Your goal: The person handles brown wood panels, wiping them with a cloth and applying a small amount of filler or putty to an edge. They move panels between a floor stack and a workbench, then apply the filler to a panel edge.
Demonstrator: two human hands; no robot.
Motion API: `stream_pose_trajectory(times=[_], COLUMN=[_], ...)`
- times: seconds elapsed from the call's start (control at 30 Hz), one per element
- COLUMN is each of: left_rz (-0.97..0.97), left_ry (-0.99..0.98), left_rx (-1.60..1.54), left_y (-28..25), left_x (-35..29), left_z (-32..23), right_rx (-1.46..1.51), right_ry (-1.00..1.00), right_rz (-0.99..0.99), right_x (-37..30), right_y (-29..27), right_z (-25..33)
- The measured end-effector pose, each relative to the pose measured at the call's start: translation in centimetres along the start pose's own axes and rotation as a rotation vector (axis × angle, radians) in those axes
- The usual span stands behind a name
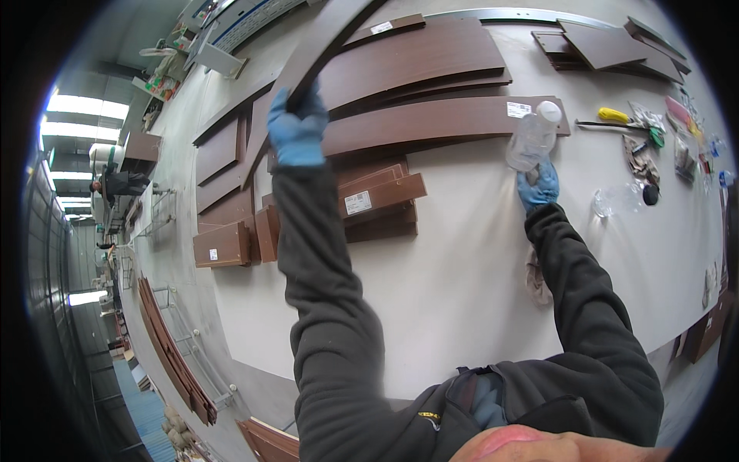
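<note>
The left hand (299, 127), in a blue glove, has its fingers closed around a long brown board (327, 38), which is raised aslant above stacked brown panels (416, 61) on a white table (462, 277). The right hand (539, 187), likewise gloved, has its fingers bent at the base of a clear bottle (531, 144) with a white cap; whether they grip it cannot be told. A second clear bottle (613, 201) lies near, to the right.
</note>
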State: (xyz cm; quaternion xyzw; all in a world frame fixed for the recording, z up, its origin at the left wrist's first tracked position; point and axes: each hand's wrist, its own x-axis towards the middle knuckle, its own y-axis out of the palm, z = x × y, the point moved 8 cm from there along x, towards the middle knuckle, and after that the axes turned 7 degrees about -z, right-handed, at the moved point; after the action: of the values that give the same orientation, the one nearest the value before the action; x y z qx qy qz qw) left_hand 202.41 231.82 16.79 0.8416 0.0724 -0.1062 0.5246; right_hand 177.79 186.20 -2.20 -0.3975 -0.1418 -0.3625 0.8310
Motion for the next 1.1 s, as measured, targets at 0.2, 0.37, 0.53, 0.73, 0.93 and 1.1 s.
stream_pose_trajectory(times=[0.2,0.37,0.53,0.73,0.93,1.1], left_rz=[0.270,0.140,0.065,-0.311,-0.384,-0.484], left_ry=[-0.237,-0.067,0.109,0.124,-0.257,-0.321], left_rx=[-0.324,-0.267,0.143,0.297,0.099,0.167], left_y=[0.0,-3.1,-6.2,-12.8,-18.5,-21.7], left_x=[-18.6,-30.6,-40.5,-53.4,-60.9,-64.5], left_z=[-4.2,-6.1,-3.6,5.5,14.3,16.8], right_rx=[0.070,-0.192,-0.254,0.430,-0.430,-0.383], right_ry=[0.054,-0.287,-0.322,0.365,-0.452,-0.508], right_rz=[0.079,0.380,0.549,0.551,0.681,0.639], right_x=[-0.9,-9.7,-17.8,-19.7,-21.9,-17.9], right_y=[-3.7,-13.6,-19.6,-25.4,-29.7,-25.0], right_z=[0.8,4.7,3.4,-0.9,-1.9,-4.9])
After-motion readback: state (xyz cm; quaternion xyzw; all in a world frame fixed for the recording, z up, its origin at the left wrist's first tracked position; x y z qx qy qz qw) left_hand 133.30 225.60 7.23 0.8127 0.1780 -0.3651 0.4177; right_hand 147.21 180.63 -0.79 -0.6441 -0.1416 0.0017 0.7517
